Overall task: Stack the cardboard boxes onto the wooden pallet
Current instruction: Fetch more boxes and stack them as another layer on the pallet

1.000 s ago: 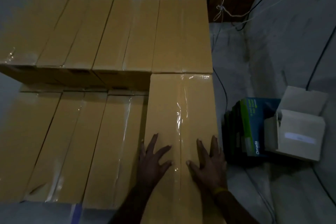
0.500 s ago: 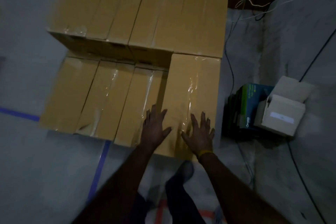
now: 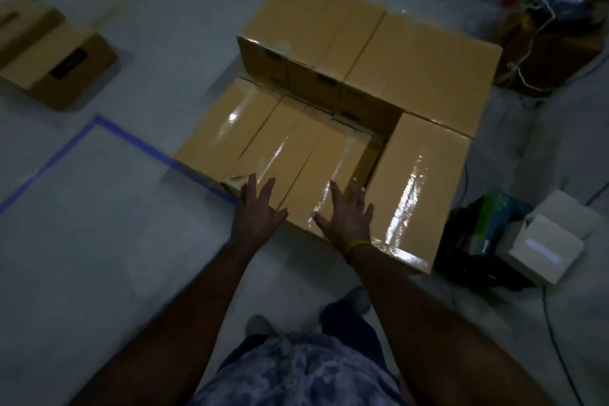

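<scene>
- A spare cardboard box (image 3: 54,53) lies on the floor (image 3: 99,257) at far left, well apart from the stack; judged from the task, it is likely the next one to fetch.
- Blue tape (image 3: 49,161) marks a corner on the floor left of the stack, and the concrete there looks open for walking.
- The stacked cardboard boxes (image 3: 329,102) sit mid-frame: a taller back row and a lower front row. The pallet itself is hidden beneath them.
- The left hand (image 3: 258,214), grip spread flat, hovers at the front edge of the lower row; I cannot tell whether it touches.
- The right hand (image 3: 344,221), grip also spread and holding nothing, lies over the same front edge.
- The raised front-right box (image 3: 418,188) starts the second layer; the step appears to be just after placing, so three front slots remain.
- At right, small cartons (image 3: 514,234) and cables (image 3: 557,339) crowd the floor just beside the stack, leaving little room.
</scene>
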{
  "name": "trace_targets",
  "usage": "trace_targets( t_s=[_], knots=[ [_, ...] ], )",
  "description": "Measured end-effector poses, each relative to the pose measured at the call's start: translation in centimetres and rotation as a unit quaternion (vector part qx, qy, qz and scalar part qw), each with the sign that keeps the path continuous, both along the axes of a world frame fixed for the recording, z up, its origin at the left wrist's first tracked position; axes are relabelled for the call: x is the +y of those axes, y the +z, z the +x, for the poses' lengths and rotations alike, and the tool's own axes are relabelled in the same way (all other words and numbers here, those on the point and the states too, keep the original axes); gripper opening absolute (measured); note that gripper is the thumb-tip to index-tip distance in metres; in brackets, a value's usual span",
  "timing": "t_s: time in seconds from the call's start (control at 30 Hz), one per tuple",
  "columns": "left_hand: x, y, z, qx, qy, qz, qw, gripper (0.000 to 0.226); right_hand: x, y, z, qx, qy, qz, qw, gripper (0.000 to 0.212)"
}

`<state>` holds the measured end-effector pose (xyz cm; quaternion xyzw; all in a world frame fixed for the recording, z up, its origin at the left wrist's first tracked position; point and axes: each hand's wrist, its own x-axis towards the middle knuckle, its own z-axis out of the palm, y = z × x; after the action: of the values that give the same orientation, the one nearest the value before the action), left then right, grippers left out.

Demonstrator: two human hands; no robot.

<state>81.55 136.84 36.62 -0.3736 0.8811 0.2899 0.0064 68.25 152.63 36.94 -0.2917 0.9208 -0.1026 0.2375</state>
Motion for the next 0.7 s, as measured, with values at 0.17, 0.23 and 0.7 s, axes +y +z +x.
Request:
trace_targets(
  t_s=[0.17, 0.23, 0.7],
  knots=[
    [-4.5, 1.8, 9.4, 0.018, 0.075, -0.006, 0.997, 0.085, -7.6, 2.5, 6.6, 0.001, 0.096, -0.013, 0.995, 0.087],
    [-6.2, 2.9, 11.6, 0.01, 0.118, 0.002, 0.993, 0.085, -10.8, 3.8, 8.5, 0.001, 0.127, -0.028, 0.992, 0.087],
    [-24.0, 3.3, 17.2, 0.021, 0.231, -0.016, 0.973, 0.085, -31.8, 4.9, 12.8, 0.002, 0.257, -0.042, 0.966, 0.085]
  ],
)
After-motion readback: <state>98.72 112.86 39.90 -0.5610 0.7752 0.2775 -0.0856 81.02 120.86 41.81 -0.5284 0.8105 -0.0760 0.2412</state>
